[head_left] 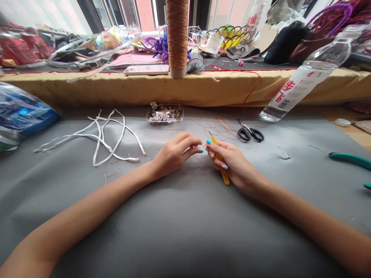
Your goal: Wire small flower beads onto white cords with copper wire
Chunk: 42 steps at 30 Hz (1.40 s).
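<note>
My left hand [176,152] is closed in a pinch over the grey mat, its fingertips on a thin copper-coloured thread [204,145]. Facing it, my right hand [233,158] is wrapped round yellow tweezers [225,178], whose pointed tips stick up past the thumb. The right thumb and finger also pinch at a tiny pale piece on the thread; its shape is too small to make out. Just beyond the hands lies a loose coil of the same thin thread [218,127]. Black-handled scissors [251,133] rest to the right of that coil.
A clear tray [165,114] of small beads and flower pieces sits beyond my left hand. White straps [101,139] lie at left, green-handled pliers [350,159] at right. A water bottle [301,85] stands near the cluttered ledge [116,88], which bears a tall brown cord spool [177,38].
</note>
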Each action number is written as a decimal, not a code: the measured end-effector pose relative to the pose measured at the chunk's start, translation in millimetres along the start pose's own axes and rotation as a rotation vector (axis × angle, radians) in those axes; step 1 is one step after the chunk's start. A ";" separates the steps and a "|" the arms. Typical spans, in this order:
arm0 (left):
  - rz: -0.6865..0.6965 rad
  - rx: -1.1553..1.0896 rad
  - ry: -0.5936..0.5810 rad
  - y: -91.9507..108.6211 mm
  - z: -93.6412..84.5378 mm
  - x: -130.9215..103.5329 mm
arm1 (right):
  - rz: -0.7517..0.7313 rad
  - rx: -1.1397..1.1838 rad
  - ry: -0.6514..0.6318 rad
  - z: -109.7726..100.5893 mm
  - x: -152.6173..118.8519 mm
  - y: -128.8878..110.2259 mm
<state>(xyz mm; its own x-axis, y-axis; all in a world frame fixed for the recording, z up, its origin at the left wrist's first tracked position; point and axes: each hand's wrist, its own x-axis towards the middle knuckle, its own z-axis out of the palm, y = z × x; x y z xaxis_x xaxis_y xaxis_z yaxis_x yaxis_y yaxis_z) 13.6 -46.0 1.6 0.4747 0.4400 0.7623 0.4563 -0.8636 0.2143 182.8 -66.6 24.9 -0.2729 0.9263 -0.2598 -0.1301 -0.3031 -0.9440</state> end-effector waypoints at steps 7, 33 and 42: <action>-0.051 0.035 0.076 -1.1 1.9 0.0 | -0.006 -0.027 -0.018 -0.3 1.8 1.9; -0.007 -0.074 -0.083 -1.7 -0.1 -2.5 | -0.057 -0.070 -0.043 -0.2 1.1 3.0; -0.035 -0.086 -0.067 -3.9 -1.8 1.4 | -0.057 -0.063 -0.055 -1.3 1.6 4.1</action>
<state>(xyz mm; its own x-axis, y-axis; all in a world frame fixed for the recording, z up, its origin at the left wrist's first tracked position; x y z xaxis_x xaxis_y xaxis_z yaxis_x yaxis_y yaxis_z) 11.1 -42.5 2.9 0.5099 0.4832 0.7117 0.4088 -0.8640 0.2938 183.1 -66.1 20.3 -0.3190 0.9274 -0.1955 -0.0867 -0.2340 -0.9684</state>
